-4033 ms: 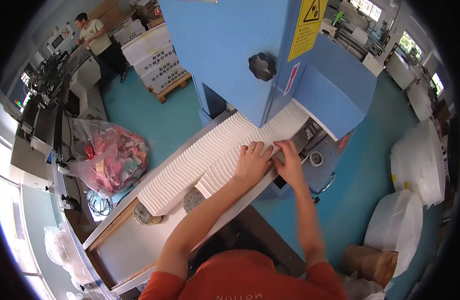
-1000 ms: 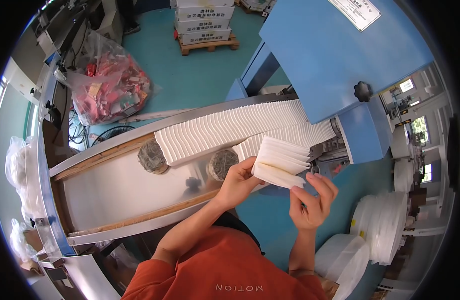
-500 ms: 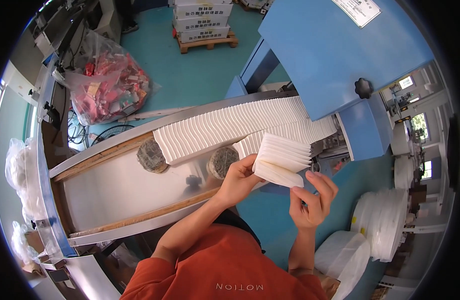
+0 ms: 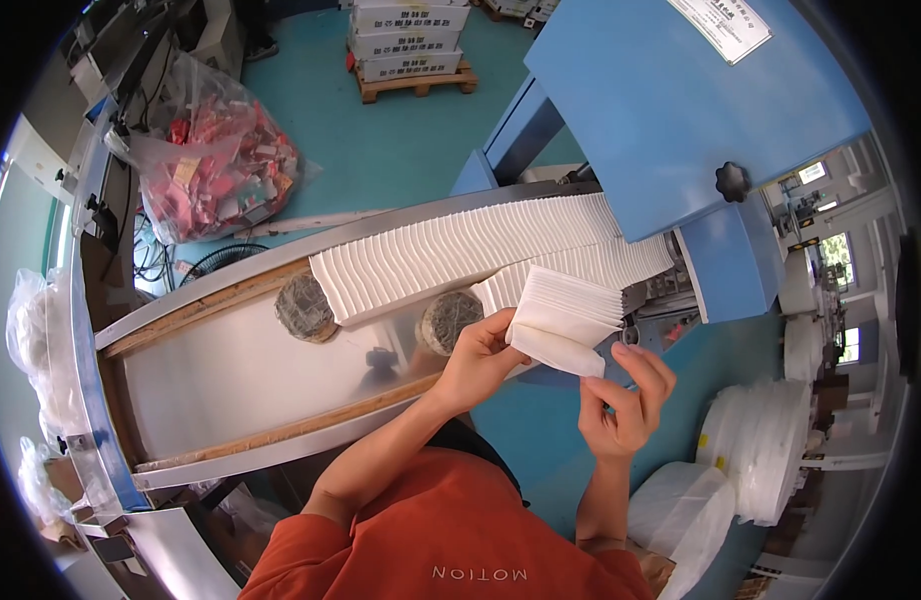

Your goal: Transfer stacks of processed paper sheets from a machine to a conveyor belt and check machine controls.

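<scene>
My left hand [image 4: 481, 362] is closed on the left end of a wad of thin white folded paper sheets [image 4: 566, 308], thumb in front. The sheets' right edges fan apart, and the nearest fold bulges toward me. At that fold's lower right corner is my right hand [image 4: 621, 405], its fingers loosely curled and apart, the thumb tip at the paper's edge. Behind the wad, a long row of white folded sheets [image 4: 461, 240] stands on edge along a metal trough [image 4: 251, 385], with a shorter row [image 4: 581, 270] beside it. A round dark wrapped block [image 4: 306, 306] stands against the long row's end.
A second round block [image 4: 451, 322] is by the shorter row. The blue machine housing [image 4: 681, 110] with a black knob [image 4: 732, 181] rises at right. Large white rolls [image 4: 756, 450] stand lower right. A clear bag of red scraps [image 4: 216, 175] and boxes on a pallet [image 4: 419, 82] lie beyond.
The fanned sheets in my left hand have drawn a little closer together, and the nearest fold looks narrower. Both hands stay nearly in place.
</scene>
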